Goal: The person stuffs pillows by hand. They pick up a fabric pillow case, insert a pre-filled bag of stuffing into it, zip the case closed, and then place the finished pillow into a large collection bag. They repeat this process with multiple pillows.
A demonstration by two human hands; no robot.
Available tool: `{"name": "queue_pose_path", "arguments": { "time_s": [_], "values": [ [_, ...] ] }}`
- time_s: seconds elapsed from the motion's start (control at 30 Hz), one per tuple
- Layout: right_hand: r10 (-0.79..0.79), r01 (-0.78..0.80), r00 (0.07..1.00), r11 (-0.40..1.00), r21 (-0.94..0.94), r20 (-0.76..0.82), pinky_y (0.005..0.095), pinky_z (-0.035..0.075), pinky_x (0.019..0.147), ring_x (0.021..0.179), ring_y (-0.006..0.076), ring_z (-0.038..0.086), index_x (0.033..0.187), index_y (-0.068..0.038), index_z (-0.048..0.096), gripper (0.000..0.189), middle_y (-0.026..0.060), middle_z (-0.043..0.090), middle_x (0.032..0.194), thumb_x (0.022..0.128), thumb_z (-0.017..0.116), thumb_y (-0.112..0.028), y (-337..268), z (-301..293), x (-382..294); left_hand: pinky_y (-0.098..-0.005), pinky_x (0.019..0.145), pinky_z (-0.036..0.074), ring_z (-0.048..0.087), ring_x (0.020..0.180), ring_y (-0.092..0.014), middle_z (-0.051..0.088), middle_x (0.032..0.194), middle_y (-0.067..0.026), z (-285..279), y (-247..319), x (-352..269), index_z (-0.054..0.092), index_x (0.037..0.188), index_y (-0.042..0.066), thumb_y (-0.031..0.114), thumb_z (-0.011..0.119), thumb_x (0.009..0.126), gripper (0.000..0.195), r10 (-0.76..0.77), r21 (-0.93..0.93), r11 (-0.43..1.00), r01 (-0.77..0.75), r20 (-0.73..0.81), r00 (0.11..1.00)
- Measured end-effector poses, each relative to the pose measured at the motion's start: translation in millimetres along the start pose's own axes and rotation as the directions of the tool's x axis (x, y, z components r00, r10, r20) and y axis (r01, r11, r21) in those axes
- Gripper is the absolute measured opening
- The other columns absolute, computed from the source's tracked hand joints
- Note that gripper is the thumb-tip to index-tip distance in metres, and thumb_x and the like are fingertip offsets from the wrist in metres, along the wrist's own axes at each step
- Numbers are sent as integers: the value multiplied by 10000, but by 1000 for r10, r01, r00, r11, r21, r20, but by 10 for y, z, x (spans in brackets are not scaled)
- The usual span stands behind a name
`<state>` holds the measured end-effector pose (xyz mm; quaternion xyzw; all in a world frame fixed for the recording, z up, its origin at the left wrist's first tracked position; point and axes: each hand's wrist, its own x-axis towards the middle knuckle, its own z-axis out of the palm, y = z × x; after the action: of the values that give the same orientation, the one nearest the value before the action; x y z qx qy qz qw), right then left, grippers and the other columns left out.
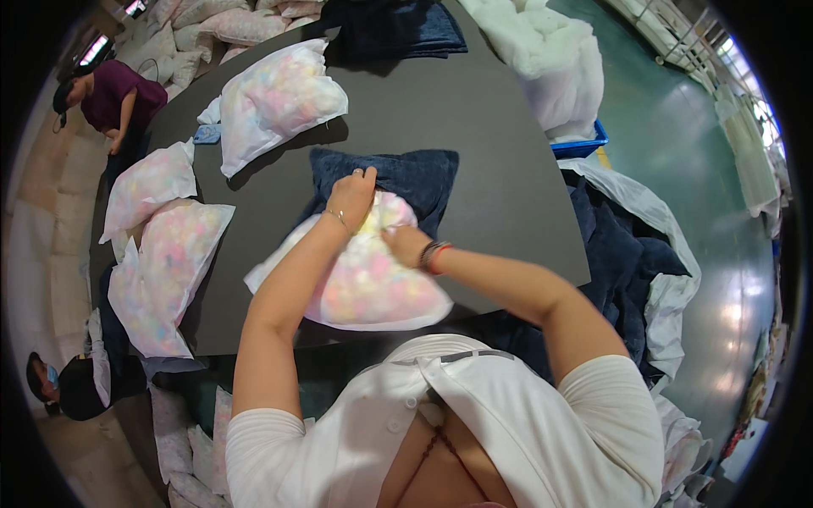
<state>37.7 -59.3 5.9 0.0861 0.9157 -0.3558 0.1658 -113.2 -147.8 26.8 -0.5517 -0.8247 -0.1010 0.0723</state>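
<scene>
A dark blue fabric cushion cover (413, 168) lies on the grey table, its opening towards me. A white pillow insert with pastel filling (375, 286) is partly inside it, and its near part rests at the table's front edge. My left hand (353, 193) grips the edge of the cover at the opening, its fingertips partly hidden. Just to the right, my right hand (406, 244) presses into the insert near the opening, with its fingers sunk in the bunched fabric and mostly hidden.
More pastel-filled inserts lie on the grey table (495, 190), one at the back (273, 101), others at the left (174, 260). Folded dark blue fabric (403, 28) sits at the far edge. White stuffing (559, 70) and a bag of dark covers (613, 247) stand right. Two people are at left.
</scene>
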Motion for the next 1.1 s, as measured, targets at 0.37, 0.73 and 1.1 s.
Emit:
{"name": "queue_pose_path", "arguments": {
  "time_s": [0.37,0.73,1.1],
  "values": [
    [-125,-117,982,206,972,145,427,398,1093,1294,410,514,1437,19,407,907,296,509,1397,854,623,-642,-147,-35,541,-465,722,523,639,804,-379,612,912,-189,-534,-1078,-788,528,947,30,120,552,920,97,-301,90,943,322,-189,935],
    [385,12,867,619,785,-317,456,494,902,1000,451,663,992,103,689,508,334,678,980,950,565,-388,-131,485,1138,-444,885,489,622,1011,-391,678,1081,-183,-833,-695,-470,651,1033,2,154,645,885,213,-348,-259,930,262,-386,854],
    [51,135,933,868,479,-356,485,484,660,752,475,629,796,95,639,429,331,606,770,942,604,-308,-82,-272,-854,-487,1022,394,495,1194,-447,612,1185,-270,-246,618,-184,626,1150,-47,143,608,847,358,107,-180,982,-59,268,958]
  ]
}}
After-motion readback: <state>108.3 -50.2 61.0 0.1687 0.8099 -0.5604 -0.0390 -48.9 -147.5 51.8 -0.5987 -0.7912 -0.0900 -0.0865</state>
